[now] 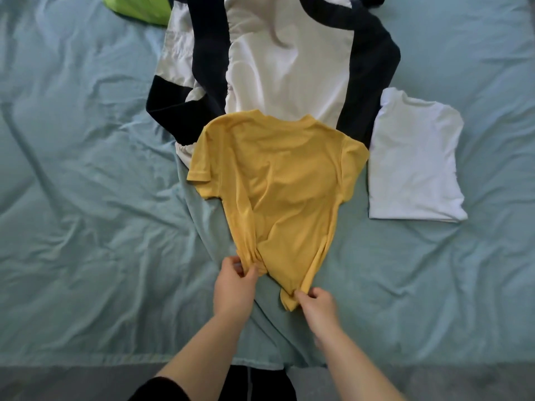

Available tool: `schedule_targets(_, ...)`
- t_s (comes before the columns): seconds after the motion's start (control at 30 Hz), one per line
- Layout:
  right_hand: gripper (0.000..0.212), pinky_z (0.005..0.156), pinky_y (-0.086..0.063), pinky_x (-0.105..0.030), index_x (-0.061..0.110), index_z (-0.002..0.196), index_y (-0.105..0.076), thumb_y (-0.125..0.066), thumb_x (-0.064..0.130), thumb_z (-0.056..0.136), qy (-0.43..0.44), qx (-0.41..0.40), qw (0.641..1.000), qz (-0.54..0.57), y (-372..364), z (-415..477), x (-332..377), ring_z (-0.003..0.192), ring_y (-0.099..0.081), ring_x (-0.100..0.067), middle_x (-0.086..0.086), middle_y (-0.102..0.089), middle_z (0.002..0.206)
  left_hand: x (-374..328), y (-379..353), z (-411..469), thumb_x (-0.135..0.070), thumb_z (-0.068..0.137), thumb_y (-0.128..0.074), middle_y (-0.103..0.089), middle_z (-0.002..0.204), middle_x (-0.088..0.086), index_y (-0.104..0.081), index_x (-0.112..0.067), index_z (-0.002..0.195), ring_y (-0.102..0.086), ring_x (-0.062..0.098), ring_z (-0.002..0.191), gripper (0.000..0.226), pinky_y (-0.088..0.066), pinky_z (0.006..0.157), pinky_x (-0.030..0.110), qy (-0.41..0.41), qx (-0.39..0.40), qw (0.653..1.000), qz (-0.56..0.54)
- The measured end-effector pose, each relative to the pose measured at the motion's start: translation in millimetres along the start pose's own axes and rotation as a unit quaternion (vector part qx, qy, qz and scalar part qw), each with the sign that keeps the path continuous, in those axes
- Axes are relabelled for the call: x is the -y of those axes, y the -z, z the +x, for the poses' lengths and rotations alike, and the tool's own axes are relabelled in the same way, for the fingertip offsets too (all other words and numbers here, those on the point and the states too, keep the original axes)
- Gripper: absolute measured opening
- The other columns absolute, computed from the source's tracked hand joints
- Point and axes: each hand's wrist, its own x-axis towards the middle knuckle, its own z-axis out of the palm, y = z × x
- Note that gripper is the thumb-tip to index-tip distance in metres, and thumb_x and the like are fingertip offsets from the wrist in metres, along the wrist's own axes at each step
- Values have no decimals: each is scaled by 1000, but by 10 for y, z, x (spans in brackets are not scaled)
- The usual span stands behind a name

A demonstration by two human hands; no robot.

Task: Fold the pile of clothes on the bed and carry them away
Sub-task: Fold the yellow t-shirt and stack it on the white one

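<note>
A yellow T-shirt [278, 180] lies spread on the bed, collar away from me, its hem bunched toward me. My left hand [234, 285] pinches the hem's left corner. My right hand [317, 306] pinches the hem's right corner. Behind the yellow shirt lies a large white and navy garment [286, 59], unfolded, partly under the yellow shirt's collar. A folded white shirt [414, 160] sits to the right of the yellow one. A lime green garment [139, 7] shows at the top left, cut off by the frame.
The bed is covered by a wrinkled light teal sheet [86, 198] with open areas left and right. The bed's near edge [115, 361] runs along the bottom, with grey floor below it and my dark trouser legs at the edge.
</note>
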Motion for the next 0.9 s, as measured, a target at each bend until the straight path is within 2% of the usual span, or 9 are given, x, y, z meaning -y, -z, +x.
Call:
schedule_targets(0.03,15,56,-33,-30,6,74,-58,-63,14,85,-5,-7,999,48,-4,-21,-2,63,-48,-16,-5,-54,66,-9,27,3,-33,91,-59,-59,83,-15,-54,-27,95,-57,4,75,9,-40,59,23,-5,-17,1000,11)
schedule_targets(0.2,13,67,-45,-33,11,78,-52,-53,10,91,-71,-53,950,299,296,-2,-5,71,-50,-15,-7,-53,80,32,393,50,-19,90,-51,-56,55,-10,-67,-18,73,-46,8,51,24,-33,48,24,-48,-61,996,35)
schedule_targets(0.3,11,63,-53,-32,9,82,-51,-58,7,90,-82,-38,937,338,562,79,-63,74,-54,-18,-11,-55,84,118,589,77,-16,90,-51,-60,64,-11,-66,-19,78,-54,8,63,19,-39,56,24,-49,-92,995,6)
schedule_targets(0.4,15,48,-55,-26,8,82,-51,-63,3,88,-89,18,950,300,764,163,-146,67,-56,-22,-13,-58,82,205,634,119,-10,91,-43,-56,75,5,-57,-10,77,-54,22,73,20,-45,65,29,22,-80,989,-119)
schedule_targets(0.5,17,59,-56,-32,9,86,-53,-66,0,85,-85,71,962,249,881,250,-224,83,-59,-20,-12,-62,95,229,623,145,-15,98,-39,-58,84,6,-58,-11,91,-56,19,71,21,-49,56,28,55,-65,983,-160)
schedule_targets(0.63,17,75,-53,-35,9,94,-55,-69,5,84,-72,101,961,247,953,351,-309,96,-59,-21,-12,-63,106,355,667,168,-40,94,-58,-60,80,3,-57,-11,103,-56,15,66,30,-47,55,27,67,-26,982,-173)
schedule_targets(0.77,19,79,-54,-37,13,98,-63,-67,28,89,-83,102,951,279,980,398,-313,94,-64,-17,-4,-70,97,551,706,78,-43,83,-72,-70,89,0,-68,-12,101,-65,18,85,36,-51,78,33,68,63,995,-35)
schedule_targets(0.83,13,79,-53,-36,10,92,-62,-63,23,92,-69,88,960,257,996,400,-366,88,-63,-19,-8,-69,93,617,685,21,-29,87,-70,-72,102,0,-68,-14,113,-66,19,98,30,-50,93,38,53,52,994,-75)
schedule_targets(0.9,10,77,-50,-35,11,86,-60,-62,17,93,-35,57,976,209,1025,372,-448,82,-60,-18,-8,-65,89,644,689,-52,-27,91,-65,-70,106,1,-65,-15,114,-64,19,102,26,-48,95,37,35,15,994,-98)
